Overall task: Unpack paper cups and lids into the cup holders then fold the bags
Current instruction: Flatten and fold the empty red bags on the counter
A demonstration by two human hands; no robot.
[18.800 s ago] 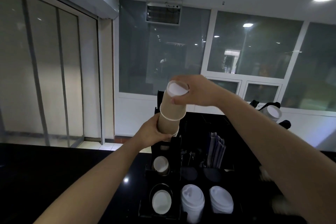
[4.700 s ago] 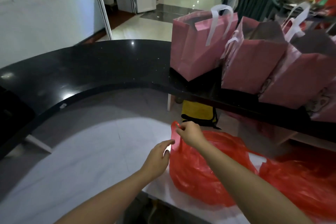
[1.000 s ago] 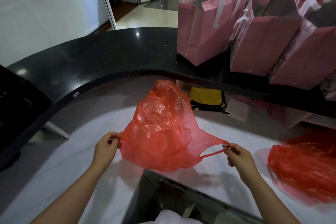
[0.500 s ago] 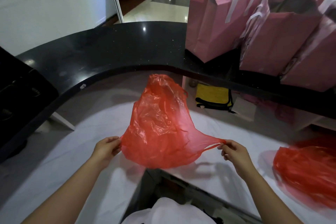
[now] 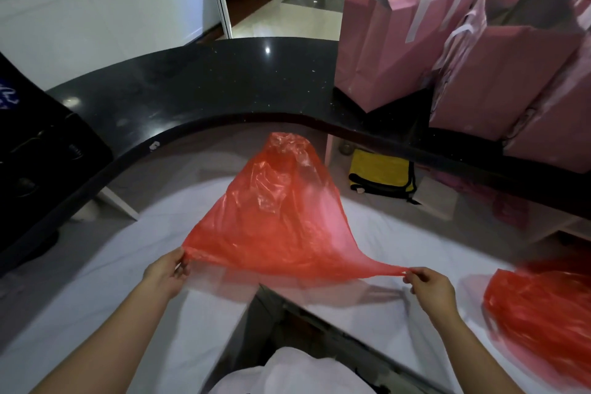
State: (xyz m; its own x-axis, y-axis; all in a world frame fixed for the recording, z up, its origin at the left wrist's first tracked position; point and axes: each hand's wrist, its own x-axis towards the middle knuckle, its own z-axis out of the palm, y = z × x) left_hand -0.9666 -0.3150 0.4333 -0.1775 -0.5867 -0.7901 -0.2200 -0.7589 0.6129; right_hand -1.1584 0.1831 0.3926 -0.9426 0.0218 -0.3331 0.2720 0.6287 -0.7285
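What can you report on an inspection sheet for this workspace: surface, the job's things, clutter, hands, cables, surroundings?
Surface: white worktop below a curved black counter.
Job's things: red plastic bag stretched out above the worktop; second red bag lying crumpled at right. No cups or lids in view.
Clutter: three pink paper bags on the counter; yellow and black pouch under it.
Hands: left hand pinches one end of the bag, right hand pinches the other.
Cables: nothing seen.
Surroundings: white wall panels, shiny tiled floor beyond.
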